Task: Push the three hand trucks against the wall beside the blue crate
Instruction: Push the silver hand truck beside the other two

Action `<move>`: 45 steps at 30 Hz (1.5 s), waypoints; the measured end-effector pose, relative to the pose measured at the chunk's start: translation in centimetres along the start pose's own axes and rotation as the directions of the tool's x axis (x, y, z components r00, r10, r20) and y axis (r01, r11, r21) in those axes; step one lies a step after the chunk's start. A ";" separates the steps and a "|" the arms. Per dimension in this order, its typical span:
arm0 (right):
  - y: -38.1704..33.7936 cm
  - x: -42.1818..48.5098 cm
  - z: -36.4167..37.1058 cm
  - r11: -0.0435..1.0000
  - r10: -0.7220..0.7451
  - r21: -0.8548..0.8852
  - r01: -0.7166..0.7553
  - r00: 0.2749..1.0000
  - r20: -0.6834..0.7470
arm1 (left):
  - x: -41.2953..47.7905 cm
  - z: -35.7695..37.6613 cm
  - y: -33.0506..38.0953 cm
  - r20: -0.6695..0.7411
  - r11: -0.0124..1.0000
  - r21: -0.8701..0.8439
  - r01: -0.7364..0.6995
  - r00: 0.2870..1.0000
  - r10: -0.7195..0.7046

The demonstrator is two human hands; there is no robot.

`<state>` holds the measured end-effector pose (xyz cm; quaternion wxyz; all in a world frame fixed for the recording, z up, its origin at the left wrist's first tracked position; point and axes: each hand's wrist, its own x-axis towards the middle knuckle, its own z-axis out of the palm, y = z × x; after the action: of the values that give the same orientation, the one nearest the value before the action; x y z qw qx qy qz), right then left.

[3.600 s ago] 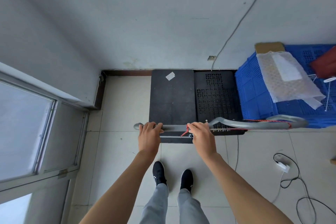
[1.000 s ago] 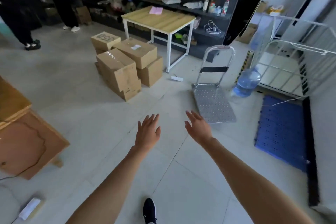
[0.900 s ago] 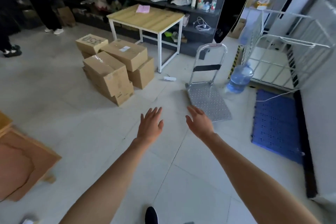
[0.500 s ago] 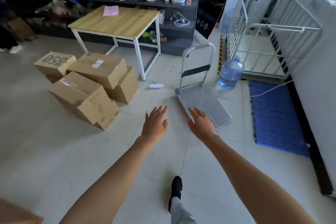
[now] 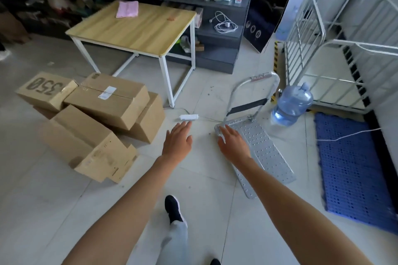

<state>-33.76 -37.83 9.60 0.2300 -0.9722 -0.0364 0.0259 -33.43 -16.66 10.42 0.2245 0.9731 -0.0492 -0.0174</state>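
While both our arms are stretched out ahead of us, our left hand and right hand are spread flat, palms down, fingers straight and slightly apart, and neither has hold of anything. The silver hand truck lies under and just right of the right hand, its perforated deck flat on the tiled floor and running back alongside our right forearm. Whether the fingertips touch the deck we cannot tell. Its looped handle stands upright beyond the right hand's fingertips. A blue water jug sits further right of that hand, close to the handle, and a blue floor mat lies well to the right. A small white adapter lies just past the left hand's fingertips. Stacked cardboard boxes sit off to its left, and a wooden table stands beyond it.
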 end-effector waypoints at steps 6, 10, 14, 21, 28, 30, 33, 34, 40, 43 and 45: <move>-0.2 16.7 0.6 0.992 0.123 0.027 -0.121 0.988 -0.091 | 18.0 -0.9 -4.5 0.016 0.995 -0.019 -0.101 0.995 0.102; -0.6 24.7 -0.4 0.973 0.229 0.043 -0.225 0.963 -0.141 | 29.4 -1.8 -4.6 0.128 0.974 0.054 -0.218 0.969 0.210; 1.9 31.3 -1.1 0.939 0.344 0.096 -0.331 0.919 -0.193 | 38.8 -1.7 -2.0 0.226 0.948 0.040 -0.317 0.927 0.300; 10.0 44.9 -1.2 0.839 0.544 0.160 -0.520 0.809 -0.224 | 55.8 1.8 3.4 0.325 0.865 0.019 -0.501 0.821 0.468; 20.1 57.8 -6.2 0.771 0.632 0.150 -0.620 0.710 -0.311 | 72.2 5.1 10.7 0.454 0.793 0.023 -0.609 0.713 0.534; 23.0 60.1 -8.1 0.732 0.678 0.206 -0.649 0.665 -0.315 | 75.8 6.2 13.7 0.483 0.763 0.000 -0.647 0.668 0.566; 27.6 62.0 -10.7 0.700 0.690 0.183 -0.690 0.590 -0.419 | 80.7 9.3 19.9 0.507 0.670 -0.022 -0.742 0.569 0.647; 29.2 62.4 -11.6 0.674 0.712 0.198 -0.712 0.553 -0.433 | 82.1 10.7 22.2 0.510 0.636 -0.046 -0.770 0.530 0.678; 38.6 60.7 -13.9 0.383 0.859 0.301 -0.873 0.216 -0.465 | 86.3 21.7 35.5 0.563 0.325 -0.254 -0.911 0.134 0.815; 42.1 59.2 -14.6 0.146 0.896 0.380 -0.914 -0.041 -0.442 | 86.6 27.2 41.8 0.574 0.130 -0.384 -0.914 -0.126 0.809; 42.7 58.1 -14.5 0.007 0.887 0.419 -0.908 -0.188 -0.422 | 85.7 29.9 45.1 0.559 -0.009 -0.476 -0.879 -0.311 0.768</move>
<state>27.62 -77.52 1.46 0.1235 -0.6569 0.7330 -0.1259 46.13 -78.89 2.36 0.0555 0.5413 -0.8062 -0.2323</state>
